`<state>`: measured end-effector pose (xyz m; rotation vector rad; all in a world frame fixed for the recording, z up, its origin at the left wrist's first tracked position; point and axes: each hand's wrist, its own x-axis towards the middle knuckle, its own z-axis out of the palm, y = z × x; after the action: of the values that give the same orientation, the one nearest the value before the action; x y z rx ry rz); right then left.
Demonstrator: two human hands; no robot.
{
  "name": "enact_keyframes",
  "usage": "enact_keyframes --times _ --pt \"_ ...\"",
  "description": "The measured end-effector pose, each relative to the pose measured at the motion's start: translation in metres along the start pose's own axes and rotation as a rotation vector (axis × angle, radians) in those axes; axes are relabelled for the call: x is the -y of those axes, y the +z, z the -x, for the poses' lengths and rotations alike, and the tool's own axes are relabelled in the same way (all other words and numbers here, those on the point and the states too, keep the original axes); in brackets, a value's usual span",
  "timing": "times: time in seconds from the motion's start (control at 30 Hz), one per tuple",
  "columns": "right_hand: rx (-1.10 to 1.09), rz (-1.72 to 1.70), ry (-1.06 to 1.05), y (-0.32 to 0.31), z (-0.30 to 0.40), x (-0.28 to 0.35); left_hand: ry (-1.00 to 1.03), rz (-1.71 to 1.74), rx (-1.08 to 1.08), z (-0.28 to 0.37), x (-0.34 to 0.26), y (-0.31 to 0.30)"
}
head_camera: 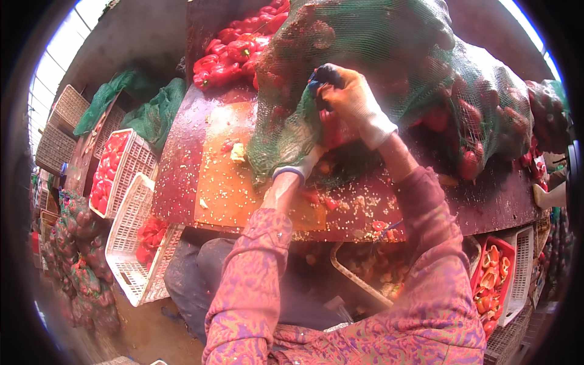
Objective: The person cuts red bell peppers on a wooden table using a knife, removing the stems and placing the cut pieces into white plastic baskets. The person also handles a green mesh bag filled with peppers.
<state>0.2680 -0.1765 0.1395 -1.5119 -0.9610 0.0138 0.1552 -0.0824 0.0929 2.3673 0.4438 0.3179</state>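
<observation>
A large green mesh sack point(365, 54) with red peppers in it lies across the table before me. My left hand point(294, 143), in a pale work glove, is partly covered by loose mesh near the sack's near left side. Its fingers are largely hidden, so their grip is unclear. My right hand point(351, 102), in a white and orange glove with dark fingertips, is closed on the gathered mesh just beyond the left. Red showing between my hands looks like a pepper, but it is blurred.
Red peppers point(228, 59) are heaped at the table's far left. Seeds dot the reddish tabletop point(178, 182) and its orange board point(228, 182). White crates point(132, 255) stand left, and a red crate point(474, 283) of cut peppers sits right. More filled sacks point(488, 105) lie right, near another person's gloved hand point(550, 195).
</observation>
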Motion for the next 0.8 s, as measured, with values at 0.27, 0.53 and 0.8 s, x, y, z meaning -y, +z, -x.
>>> enact_keyframes --times 0.27,0.53,0.8 --pt "-0.235 0.06 0.221 0.033 -0.028 -0.027 -0.174 0.356 0.158 0.043 0.055 0.001" --pt "-0.058 -0.28 0.02 0.075 0.034 0.008 0.007 1.32 -0.117 0.132 0.079 -0.054" --pt "0.236 -0.251 0.077 0.179 0.108 0.027 0.008 1.353 -0.254 0.132 0.201 -0.028"
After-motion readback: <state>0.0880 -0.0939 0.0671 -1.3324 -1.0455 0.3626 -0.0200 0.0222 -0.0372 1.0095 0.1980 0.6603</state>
